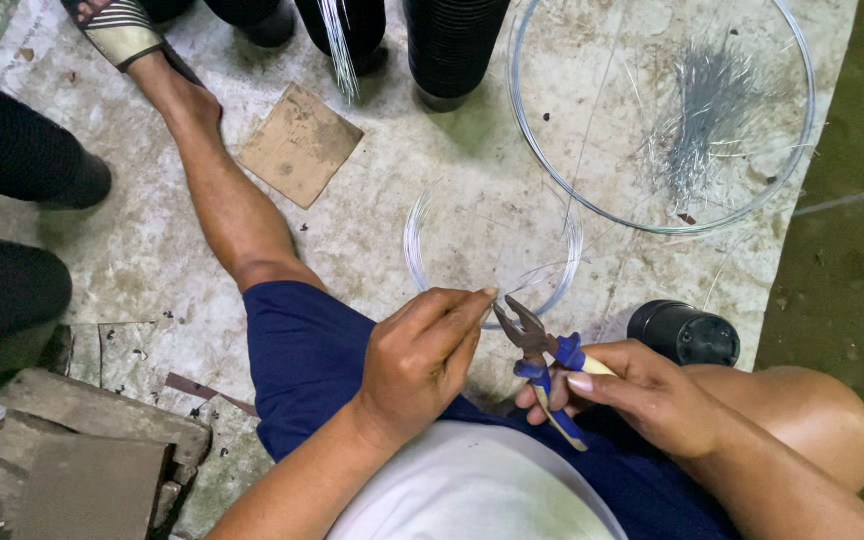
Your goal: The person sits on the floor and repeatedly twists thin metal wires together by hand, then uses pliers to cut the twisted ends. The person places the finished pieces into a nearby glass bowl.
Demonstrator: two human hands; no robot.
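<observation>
Pliers (pixel 537 350) sit clamped by their blue handles in the right hand (pixel 642 390), jaws pointing to ten o'clock. The left hand (pixel 417 360), its grip pinched together on thin wire (pixel 492 270), meets the jaws.

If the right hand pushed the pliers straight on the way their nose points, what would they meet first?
The right hand aims the pliers up-left, toward the left hand's fingertips, which pinch thin wire from the small wire coil. Those fingertips and the wire would likely come first, though depth is hard to judge.
</observation>
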